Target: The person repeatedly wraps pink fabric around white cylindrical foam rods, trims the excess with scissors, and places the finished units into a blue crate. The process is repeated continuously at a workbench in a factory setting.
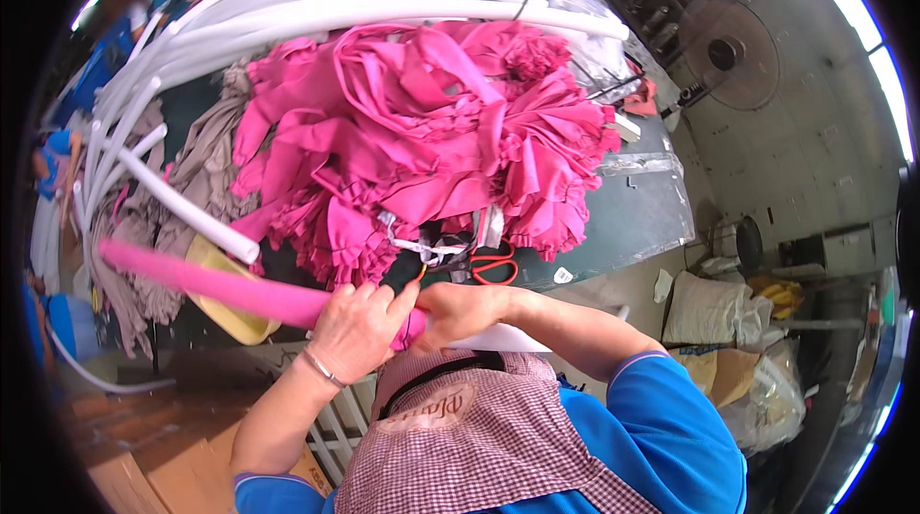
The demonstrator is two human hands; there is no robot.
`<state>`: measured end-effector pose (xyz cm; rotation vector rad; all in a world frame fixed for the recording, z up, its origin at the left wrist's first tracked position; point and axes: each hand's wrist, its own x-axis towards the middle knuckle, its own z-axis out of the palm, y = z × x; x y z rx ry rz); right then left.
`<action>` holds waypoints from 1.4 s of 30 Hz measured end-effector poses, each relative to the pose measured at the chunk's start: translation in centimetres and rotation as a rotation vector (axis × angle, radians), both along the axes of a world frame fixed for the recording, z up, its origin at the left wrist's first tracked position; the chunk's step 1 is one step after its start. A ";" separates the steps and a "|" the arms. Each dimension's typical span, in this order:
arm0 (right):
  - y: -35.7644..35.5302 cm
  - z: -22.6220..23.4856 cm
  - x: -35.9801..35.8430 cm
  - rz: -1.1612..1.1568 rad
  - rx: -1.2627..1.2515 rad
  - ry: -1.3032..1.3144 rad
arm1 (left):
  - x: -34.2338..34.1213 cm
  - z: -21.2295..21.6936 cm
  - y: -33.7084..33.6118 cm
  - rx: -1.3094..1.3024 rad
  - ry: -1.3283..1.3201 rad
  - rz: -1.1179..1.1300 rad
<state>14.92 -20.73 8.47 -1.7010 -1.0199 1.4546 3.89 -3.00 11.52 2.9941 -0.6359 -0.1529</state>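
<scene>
A foam tube in a pink fabric sleeve (220,288) runs from the left to just in front of my apron. My left hand (356,324) is closed over it from above. Right beside it my right hand (458,315) is closed on bunched pink fabric at the tube, its fingertips partly hidden. A bare white stretch of tube (503,338) shows below my right forearm. Beyond my hands lies a large heap of pink fabric sleeves (412,121) on the dark green table (637,212). Red-handled scissors (494,267) lie near the table's front edge.
Many long white foam tubes (383,11) lie across the back and curve down the left side. Greyish-brown fabric (206,164) and a yellow tray (240,318) are at the left. A standing fan (725,52) and white sacks (709,308) are at the right.
</scene>
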 end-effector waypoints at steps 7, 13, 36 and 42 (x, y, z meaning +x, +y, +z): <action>-21.1 2.7 8.8 0.059 -0.543 -0.157 | -2.1 -1.9 6.6 -0.647 1.062 0.567; -22.3 1.8 10.5 -0.413 -0.274 -0.239 | -2.3 -7.1 2.1 -0.822 1.320 0.435; -9.8 -3.8 3.9 -0.850 0.446 -0.745 | 0.4 -13.9 0.1 -1.423 1.378 0.528; -15.5 -0.7 -5.2 -0.667 -0.086 -0.135 | 3.8 -13.5 -1.7 -1.674 1.473 0.674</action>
